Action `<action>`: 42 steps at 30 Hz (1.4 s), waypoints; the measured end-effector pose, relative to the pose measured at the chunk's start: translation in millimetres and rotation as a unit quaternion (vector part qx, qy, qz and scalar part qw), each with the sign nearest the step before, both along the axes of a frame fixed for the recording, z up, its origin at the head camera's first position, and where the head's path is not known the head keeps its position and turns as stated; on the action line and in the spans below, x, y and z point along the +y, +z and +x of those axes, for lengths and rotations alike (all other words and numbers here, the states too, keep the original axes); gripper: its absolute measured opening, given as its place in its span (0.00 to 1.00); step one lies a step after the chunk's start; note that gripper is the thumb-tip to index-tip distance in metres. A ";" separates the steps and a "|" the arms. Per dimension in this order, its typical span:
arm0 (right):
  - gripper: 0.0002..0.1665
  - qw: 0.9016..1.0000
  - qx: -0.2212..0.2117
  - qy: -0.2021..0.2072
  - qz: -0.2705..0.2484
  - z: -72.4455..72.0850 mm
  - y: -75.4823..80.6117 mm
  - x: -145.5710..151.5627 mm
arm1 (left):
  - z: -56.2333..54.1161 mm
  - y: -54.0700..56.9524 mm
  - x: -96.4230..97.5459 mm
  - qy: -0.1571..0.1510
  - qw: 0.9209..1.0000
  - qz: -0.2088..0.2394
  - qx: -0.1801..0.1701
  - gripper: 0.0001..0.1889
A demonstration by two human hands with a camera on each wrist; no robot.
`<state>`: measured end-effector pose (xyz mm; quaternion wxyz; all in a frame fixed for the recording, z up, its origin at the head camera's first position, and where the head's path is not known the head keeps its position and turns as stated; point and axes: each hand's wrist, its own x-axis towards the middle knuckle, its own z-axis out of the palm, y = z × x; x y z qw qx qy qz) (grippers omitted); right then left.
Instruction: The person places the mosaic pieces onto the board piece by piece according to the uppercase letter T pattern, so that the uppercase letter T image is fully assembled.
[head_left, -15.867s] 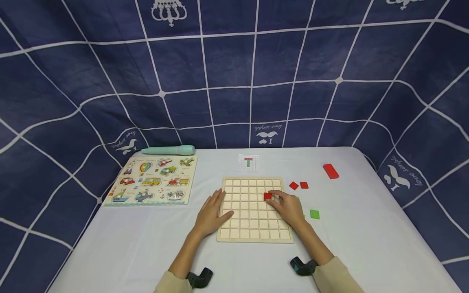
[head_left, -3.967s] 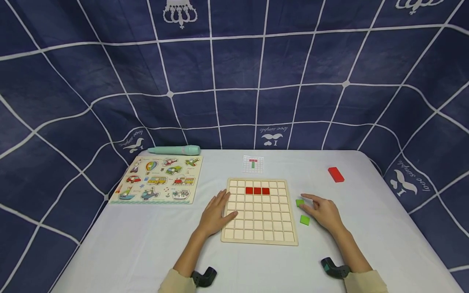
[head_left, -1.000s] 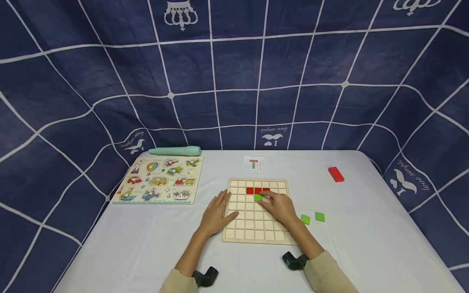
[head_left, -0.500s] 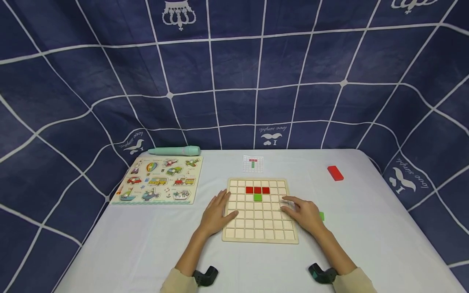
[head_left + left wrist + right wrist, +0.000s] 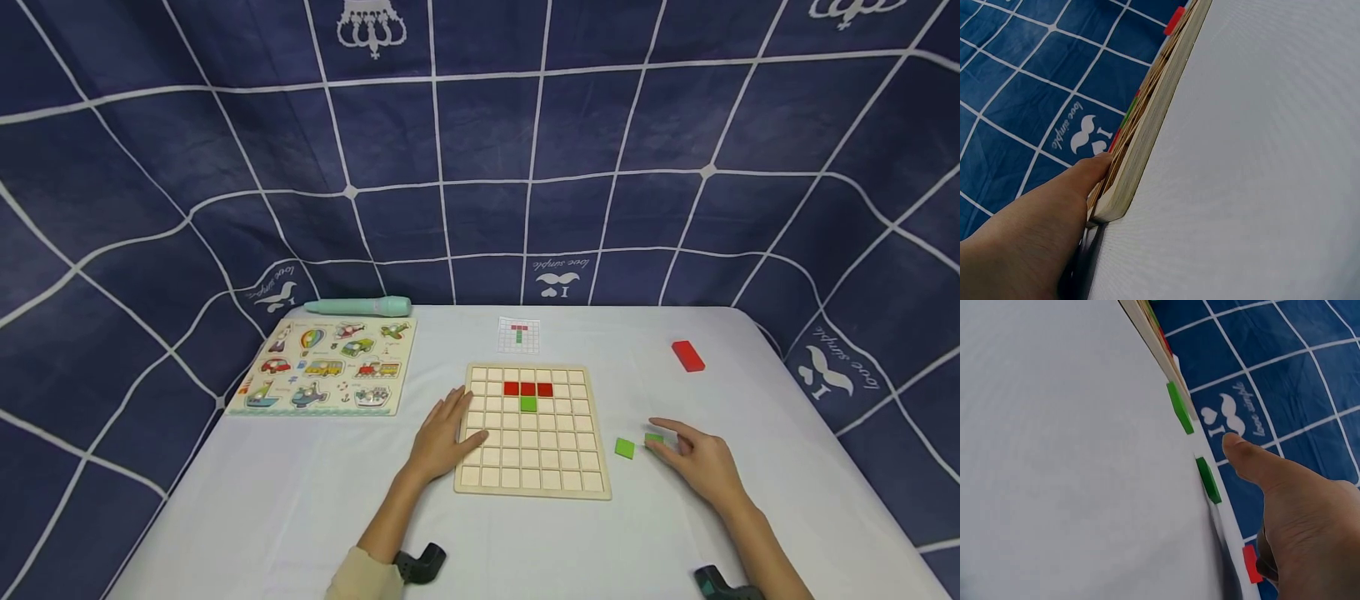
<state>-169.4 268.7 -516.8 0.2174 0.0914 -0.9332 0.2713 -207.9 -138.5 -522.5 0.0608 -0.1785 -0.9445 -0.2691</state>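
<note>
A wooden grid board lies on the white table, with three red square tiles in a row and one green tile under the middle one. My left hand rests on the board's left edge, thumb over the rim. At the right my right hand hovers around a loose green tile, thumb and index finger apart on either side of it; no grip shows. Another green tile lies between that hand and the board. In the right wrist view the right hand's lower fingers are partly hidden.
Behind the board lies a small printed card with a red and green T pattern. A red block sits at the back right. A picture puzzle board and a mint-green pen-shaped object are at the left.
Over the earlier frames, three red tiles and then a green one came to lie on the board. The right hand released that green tile and moved right to the loose one; the left stayed put.
</note>
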 end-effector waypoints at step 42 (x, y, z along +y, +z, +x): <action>0.20 0.998 -0.067 -0.011 0.015 3.4 -0.7 13.1 | -0.1 1.6 1.2 0.003 1.000 0.005 -0.007 0.40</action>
